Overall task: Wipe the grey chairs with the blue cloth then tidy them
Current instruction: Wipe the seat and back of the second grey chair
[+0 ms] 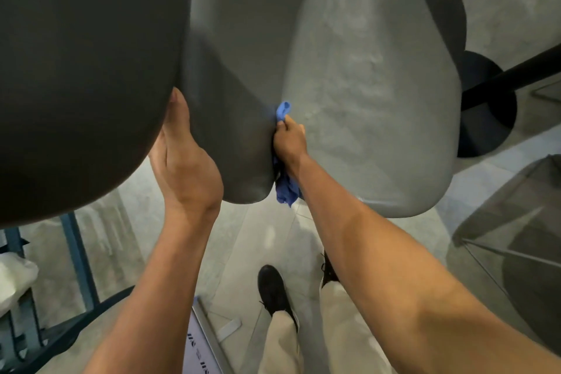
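Gripping crumpled blue cloth (285,188), right hand (290,143) against smooth grey chair (233,106); left hand (185,167) grips edge.

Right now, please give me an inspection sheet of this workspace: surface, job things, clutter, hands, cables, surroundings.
Surface: grey floor, bare where visible.
Job things: dark chair back in the middle; paler grey chair to its right; blue cloth between them.
Clutter: white bag at lower left; a sign on the floor.
Hands: left hand grips the chair back's left edge; right hand holds the cloth against its right edge.
Cables: nothing seen.
Surroundings: dark round table at left; black pedestal base at right; blue frame at lower left.
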Available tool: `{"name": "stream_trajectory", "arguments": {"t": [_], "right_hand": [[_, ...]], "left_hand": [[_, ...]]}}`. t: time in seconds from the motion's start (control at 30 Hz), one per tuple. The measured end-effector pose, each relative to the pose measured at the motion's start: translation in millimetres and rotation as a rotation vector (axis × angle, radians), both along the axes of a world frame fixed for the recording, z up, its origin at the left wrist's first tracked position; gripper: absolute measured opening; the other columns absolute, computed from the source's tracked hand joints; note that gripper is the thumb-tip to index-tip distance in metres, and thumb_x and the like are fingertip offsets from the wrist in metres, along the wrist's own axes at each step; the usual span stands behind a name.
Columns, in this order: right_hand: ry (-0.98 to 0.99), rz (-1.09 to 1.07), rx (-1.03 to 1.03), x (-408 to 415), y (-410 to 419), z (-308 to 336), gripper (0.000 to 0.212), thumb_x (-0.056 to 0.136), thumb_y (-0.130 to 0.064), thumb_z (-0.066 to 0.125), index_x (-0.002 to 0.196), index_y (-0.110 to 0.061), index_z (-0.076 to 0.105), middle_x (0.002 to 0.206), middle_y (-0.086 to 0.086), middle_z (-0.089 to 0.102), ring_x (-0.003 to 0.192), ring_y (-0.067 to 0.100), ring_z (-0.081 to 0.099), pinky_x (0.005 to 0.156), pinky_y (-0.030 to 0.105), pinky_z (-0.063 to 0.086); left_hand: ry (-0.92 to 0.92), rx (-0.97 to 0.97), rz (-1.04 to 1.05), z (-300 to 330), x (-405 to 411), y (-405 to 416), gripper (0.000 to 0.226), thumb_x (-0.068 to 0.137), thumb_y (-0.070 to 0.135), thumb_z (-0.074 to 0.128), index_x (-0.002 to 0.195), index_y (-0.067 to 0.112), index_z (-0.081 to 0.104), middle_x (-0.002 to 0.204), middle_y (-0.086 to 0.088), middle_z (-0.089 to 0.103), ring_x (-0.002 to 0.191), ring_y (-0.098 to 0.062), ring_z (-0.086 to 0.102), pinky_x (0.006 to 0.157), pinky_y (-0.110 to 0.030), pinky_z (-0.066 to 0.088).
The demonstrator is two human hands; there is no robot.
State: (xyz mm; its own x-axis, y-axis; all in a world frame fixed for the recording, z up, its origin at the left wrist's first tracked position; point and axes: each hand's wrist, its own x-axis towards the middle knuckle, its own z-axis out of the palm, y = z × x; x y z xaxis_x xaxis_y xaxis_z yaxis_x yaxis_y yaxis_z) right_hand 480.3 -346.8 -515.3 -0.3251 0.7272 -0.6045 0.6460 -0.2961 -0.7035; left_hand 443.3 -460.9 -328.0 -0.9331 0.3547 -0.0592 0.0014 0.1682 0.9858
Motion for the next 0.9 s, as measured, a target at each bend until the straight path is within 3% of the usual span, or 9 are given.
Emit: {"name": "stream_trajectory", "arguments": {"t": [0.07, 0.2, 0.3, 0.37, 0.5, 0.57, 0.67, 0.8, 0.9], "right_hand": [[0.004, -0.008, -0.012, 2.1, -0.5, 4.9, 0.036, 0.101, -0.020, 0.035, 0.117, -0.008, 0.065, 0.115, 0.021, 0.055, 0.092, 0.032, 0.056, 0.085, 0.035, 0.044], [0.075, -0.065, -0.044, 26.9, -44.4, 45.0, 0.033, 0.092, -0.034, 0.034, 0.096, -0.017, 0.062, 0.100, 0.013, 0.055, 0.084, 0.023, 0.051, 0.081, 0.035, 0.042], [0.156, -0.127, -0.077, 50.7, -82.6, 89.8, 0.031, 0.108, -0.024, 0.037, 0.119, -0.012, 0.062, 0.113, 0.006, 0.047, 0.090, 0.005, 0.051, 0.088, 0.020, 0.040], [0.214, -0.145, -0.084, 56.9, -95.8, 109.0, 0.027, 0.109, -0.020, 0.038, 0.118, -0.014, 0.062, 0.110, -0.001, 0.044, 0.090, -0.002, 0.050, 0.082, 0.010, 0.039], [0.248, -0.117, 0.040, 18.3, -55.1, 115.4, 0.030, 0.104, -0.022, 0.041, 0.076, -0.019, 0.052, 0.096, 0.016, 0.052, 0.074, 0.017, 0.048, 0.074, 0.032, 0.040], [0.246, -0.117, 0.062, -9.1, -22.4, 117.1, 0.031, 0.105, -0.024, 0.041, 0.079, -0.014, 0.055, 0.097, 0.016, 0.050, 0.080, 0.025, 0.050, 0.080, 0.035, 0.044], [0.342, -0.123, 0.111, -27.1, -7.9, 139.5, 0.026, 0.104, -0.021, 0.042, 0.103, -0.007, 0.064, 0.102, 0.006, 0.047, 0.095, 0.026, 0.057, 0.097, 0.039, 0.045], [0.456, -0.037, 0.107, 11.3, -55.9, 186.5, 0.023, 0.107, -0.019, 0.045, 0.112, -0.010, 0.065, 0.103, 0.002, 0.048, 0.086, 0.005, 0.054, 0.088, 0.023, 0.045], [0.557, 0.004, 0.007, 44.0, -91.7, 209.1, 0.019, 0.106, -0.015, 0.048, 0.112, -0.018, 0.065, 0.099, -0.004, 0.047, 0.085, -0.004, 0.053, 0.083, 0.014, 0.045]], "left_hand": [[0.010, 0.003, 0.009, 1.6, 0.7, 1.1, 0.049, 0.112, 0.024, 0.035, 0.142, -0.014, 0.044, 0.144, -0.033, 0.047, 0.134, -0.040, 0.046, 0.115, -0.053, 0.038], [-0.010, 0.041, 0.024, 7.1, 2.6, 2.0, 0.050, 0.110, 0.026, 0.037, 0.143, -0.012, 0.044, 0.143, -0.032, 0.048, 0.131, -0.033, 0.051, 0.115, -0.046, 0.042], [-0.027, 0.054, 0.031, 9.6, 4.4, 2.9, 0.049, 0.110, 0.026, 0.037, 0.146, -0.006, 0.045, 0.145, -0.026, 0.050, 0.133, -0.027, 0.052, 0.116, -0.045, 0.042], [-0.049, 0.062, 0.054, 11.6, 4.6, 3.6, 0.049, 0.109, 0.027, 0.038, 0.147, -0.004, 0.046, 0.148, -0.023, 0.050, 0.138, -0.031, 0.049, 0.117, -0.051, 0.040], [-0.056, 0.099, 0.073, 10.9, 4.5, 2.7, 0.049, 0.108, 0.031, 0.040, 0.147, 0.002, 0.050, 0.148, -0.017, 0.054, 0.138, -0.026, 0.051, 0.117, -0.049, 0.040], [-0.038, 0.114, 0.057, 9.1, 3.7, 2.5, 0.049, 0.108, 0.032, 0.040, 0.145, 0.003, 0.052, 0.146, -0.015, 0.056, 0.137, -0.025, 0.053, 0.116, -0.050, 0.041], [-0.038, 0.153, 0.049, 8.8, 3.4, 3.0, 0.038, 0.110, 0.025, 0.039, 0.139, 0.007, 0.056, 0.142, -0.012, 0.059, 0.132, -0.019, 0.057, 0.113, -0.043, 0.045], [-0.086, 0.157, 0.092, 16.7, 7.3, 4.5, 0.023, 0.110, 0.018, 0.041, 0.118, 0.029, 0.059, 0.124, 0.009, 0.064, 0.115, 0.010, 0.058, 0.106, -0.017, 0.043], [-0.164, 0.188, 0.116, 22.8, 8.3, 5.4, 0.025, 0.105, 0.015, 0.042, 0.089, 0.026, 0.057, 0.082, 0.032, 0.066, 0.082, 0.019, 0.059, 0.082, -0.004, 0.042]]}}
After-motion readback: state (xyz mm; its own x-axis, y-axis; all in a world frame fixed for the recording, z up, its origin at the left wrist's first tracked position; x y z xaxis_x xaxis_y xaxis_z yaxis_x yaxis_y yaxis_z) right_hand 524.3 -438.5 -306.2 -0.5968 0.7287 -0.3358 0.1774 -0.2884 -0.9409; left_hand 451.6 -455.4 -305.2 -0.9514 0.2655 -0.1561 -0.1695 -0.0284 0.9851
